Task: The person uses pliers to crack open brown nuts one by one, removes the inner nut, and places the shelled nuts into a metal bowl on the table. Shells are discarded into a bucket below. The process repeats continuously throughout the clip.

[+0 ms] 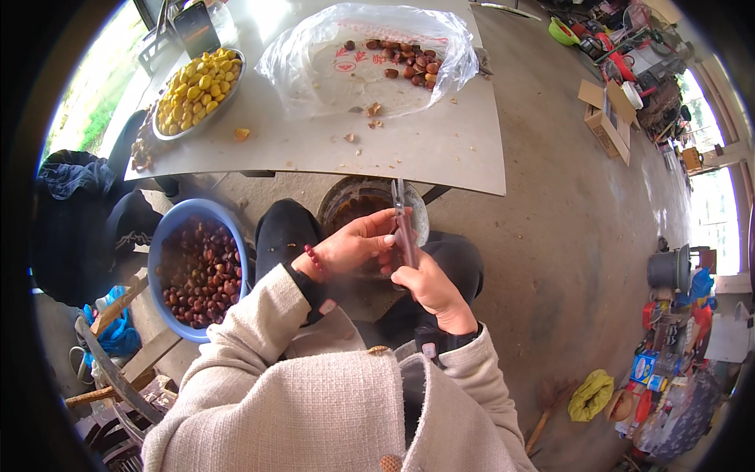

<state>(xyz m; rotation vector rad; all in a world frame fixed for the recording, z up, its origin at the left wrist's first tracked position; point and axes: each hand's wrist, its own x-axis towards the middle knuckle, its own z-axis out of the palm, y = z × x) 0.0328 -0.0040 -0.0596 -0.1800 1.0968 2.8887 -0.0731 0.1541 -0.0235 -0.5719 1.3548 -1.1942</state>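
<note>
My right hand [432,288] grips a hand tool with brownish-red handles and a metal head [400,215], its tip pointing to the table. Close beside the handles is my left hand [352,243], fingers curled around a small dark reddish piece that they largely hide. Beneath both hands a round container [420,221] on the floor holds brown pieces. On the table, unshelled chestnuts [411,62] lie in a clear plastic bag [295,82]. Peeled yellow chestnuts [197,88] fill a metal bowl [236,88] at the table's left. A blue basin [154,259] of brown chestnuts is left of my knees.
The table's front edge [330,168] lies just beyond my hands, with shell bits scattered on it. Another person [82,218] in dark clothes is at the far left. A phone [196,29] stands behind the bowl. An opened cardboard box [604,127] and household clutter are at the right.
</note>
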